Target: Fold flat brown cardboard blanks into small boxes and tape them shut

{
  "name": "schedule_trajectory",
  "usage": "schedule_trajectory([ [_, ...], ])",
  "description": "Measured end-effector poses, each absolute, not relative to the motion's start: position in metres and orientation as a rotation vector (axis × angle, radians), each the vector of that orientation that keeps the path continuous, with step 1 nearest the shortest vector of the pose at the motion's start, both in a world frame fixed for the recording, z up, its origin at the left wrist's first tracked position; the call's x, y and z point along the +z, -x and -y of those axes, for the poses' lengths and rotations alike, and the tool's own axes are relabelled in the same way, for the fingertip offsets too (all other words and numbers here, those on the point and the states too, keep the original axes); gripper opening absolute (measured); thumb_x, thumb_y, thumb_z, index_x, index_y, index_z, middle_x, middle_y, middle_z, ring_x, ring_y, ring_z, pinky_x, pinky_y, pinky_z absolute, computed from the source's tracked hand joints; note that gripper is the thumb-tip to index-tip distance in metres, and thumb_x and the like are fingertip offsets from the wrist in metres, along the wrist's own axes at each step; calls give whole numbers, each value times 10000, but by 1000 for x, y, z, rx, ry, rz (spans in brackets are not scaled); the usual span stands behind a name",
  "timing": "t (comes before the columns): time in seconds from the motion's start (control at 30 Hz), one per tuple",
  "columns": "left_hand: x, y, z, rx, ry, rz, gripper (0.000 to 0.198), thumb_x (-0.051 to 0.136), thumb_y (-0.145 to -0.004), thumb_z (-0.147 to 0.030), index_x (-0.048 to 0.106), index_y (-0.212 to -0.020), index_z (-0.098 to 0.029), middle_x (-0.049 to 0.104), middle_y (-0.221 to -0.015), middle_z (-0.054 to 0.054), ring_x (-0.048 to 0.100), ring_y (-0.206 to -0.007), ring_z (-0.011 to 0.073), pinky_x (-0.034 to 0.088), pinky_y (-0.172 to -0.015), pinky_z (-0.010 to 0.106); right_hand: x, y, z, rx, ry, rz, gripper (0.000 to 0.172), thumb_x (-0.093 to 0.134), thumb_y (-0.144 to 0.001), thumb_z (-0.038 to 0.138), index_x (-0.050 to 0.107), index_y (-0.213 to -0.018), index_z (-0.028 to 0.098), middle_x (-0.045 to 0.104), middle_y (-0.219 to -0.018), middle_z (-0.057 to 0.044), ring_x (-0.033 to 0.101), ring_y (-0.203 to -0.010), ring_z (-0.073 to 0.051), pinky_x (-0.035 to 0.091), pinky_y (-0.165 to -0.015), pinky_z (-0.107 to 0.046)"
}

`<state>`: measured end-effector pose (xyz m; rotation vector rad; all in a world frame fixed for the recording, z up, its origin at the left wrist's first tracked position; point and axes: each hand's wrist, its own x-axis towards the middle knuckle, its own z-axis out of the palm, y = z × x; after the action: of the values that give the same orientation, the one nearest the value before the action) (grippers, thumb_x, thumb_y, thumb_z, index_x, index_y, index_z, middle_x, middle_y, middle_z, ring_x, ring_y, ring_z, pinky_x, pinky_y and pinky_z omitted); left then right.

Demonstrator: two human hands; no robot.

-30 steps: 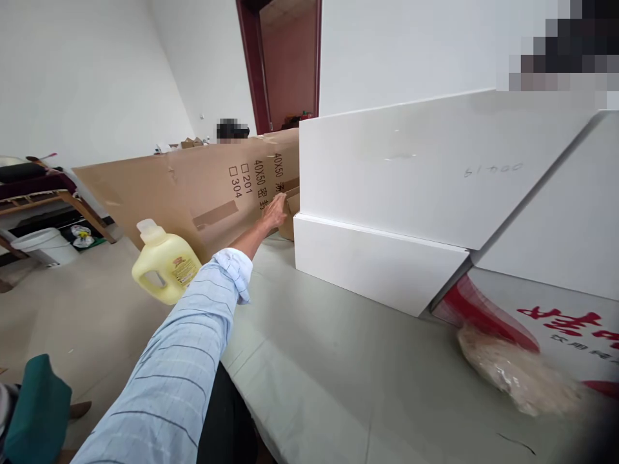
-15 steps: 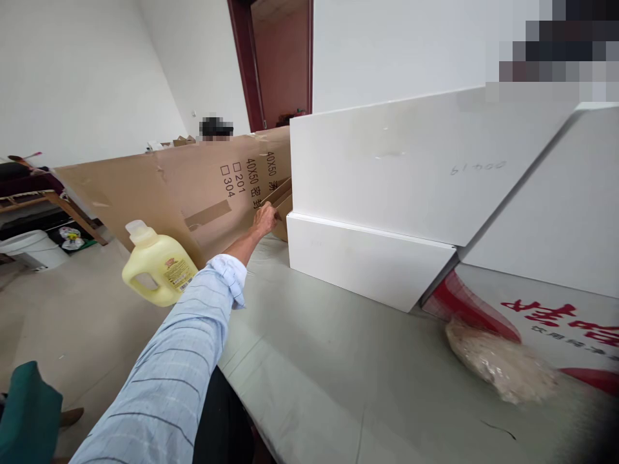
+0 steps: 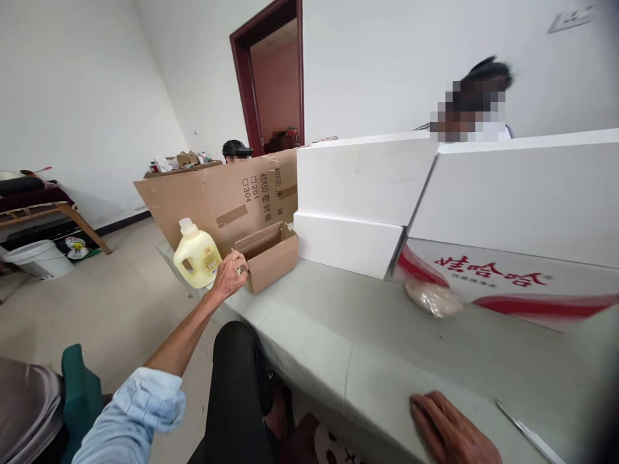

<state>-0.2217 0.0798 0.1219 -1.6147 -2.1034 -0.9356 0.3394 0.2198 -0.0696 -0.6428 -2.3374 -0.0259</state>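
My left hand is closed on the near left edge of a small open-topped cardboard box on the table. Just left of that hand stands a pale yellow jug with a white cap and a looped handle. My right hand lies palm down on the grey-green tabletop at the lower right, holding nothing that I can see. To its right is a thin silvery tool, partly cut off by the frame; its kind is unclear.
White boxes are stacked along the table's far side, beside a red-and-white printed carton. A clear plastic bag lies before the carton. A large brown cardboard sheet stands behind the jug. Two people are partly visible beyond.
My left hand has drawn the small cardboard box out from beside the white boxes, towards me. My right hand and the silvery tool have come into view as the camera shifted.
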Motion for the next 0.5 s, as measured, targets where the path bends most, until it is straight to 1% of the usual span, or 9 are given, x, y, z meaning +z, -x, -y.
schedule_trajectory([
  [0.1,115,187,-48,-1034,1731,1991,222,587,-736,-16,682,-728,-217,679,-975,50,675,-955,223,560,-873,352,-46,-330,-209,46,739,2366,515,386,-1157,542,780,-1041,231,784,-1027,-104,776,-820,-199,581,-661,-258],
  [0.17,113,164,-36,-1100,1812,1915,225,581,-757,-15,677,-741,-218,687,-1010,50,677,-966,217,569,-861,342,-34,-325,-203,128,796,2353,523,383,-1149,584,763,-1085,229,771,-1030,-109,767,-815,-207,574,-654,-275],
  [0.23,112,142,-28,-1155,1898,1841,224,578,-776,-17,671,-750,-220,691,-1028,49,680,-957,206,575,-846,330,-25,-321,-197,270,846,2326,517,420,-1126,637,734,-1174,229,756,-1052,-114,753,-819,-221,591,-696,-307],
  [0.3,110,120,-23,-1206,2003,1756,223,578,-783,-16,667,-757,-219,694,-1040,51,687,-955,198,575,-839,319,-18,-316,-190,444,885,2287,533,491,-1088,685,684,-1293,233,745,-1125,-125,744,-873,-245,615,-771,-352],
  [0.33,110,110,-21,-1233,2060,1712,224,576,-784,-14,663,-759,-219,694,-1043,54,691,-956,196,573,-838,316,-14,-313,-187,533,899,2265,567,533,-1064,705,646,-1364,237,734,-1191,-136,742,-932,-261,623,-815,-376],
  [0.4,107,91,-18,-1282,2168,1649,230,567,-783,-6,653,-765,-218,694,-1059,62,693,-963,194,572,-848,315,-6,-307,-180,693,907,2212,699,622,-1008,733,542,-1508,251,678,-1373,-166,721,-1104,-305,628,-910,-428],
  [0.47,105,76,-16,-1308,2253,1632,239,553,-773,6,635,-755,-217,694,-1070,67,691,-970,193,572,-866,320,5,-301,-173,815,869,2168,854,702,-960,729,420,-1619,265,561,-1559,-189,637,-1322,-355,592,-1047,-495],
  [0.5,104,70,-15,-1312,2288,1629,243,546,-766,12,626,-746,-216,695,-1071,67,691,-974,192,572,-875,321,10,-299,-170,857,835,2152,922,736,-941,721,370,-1654,266,498,-1625,-195,573,-1413,-375,548,-1124,-532],
])
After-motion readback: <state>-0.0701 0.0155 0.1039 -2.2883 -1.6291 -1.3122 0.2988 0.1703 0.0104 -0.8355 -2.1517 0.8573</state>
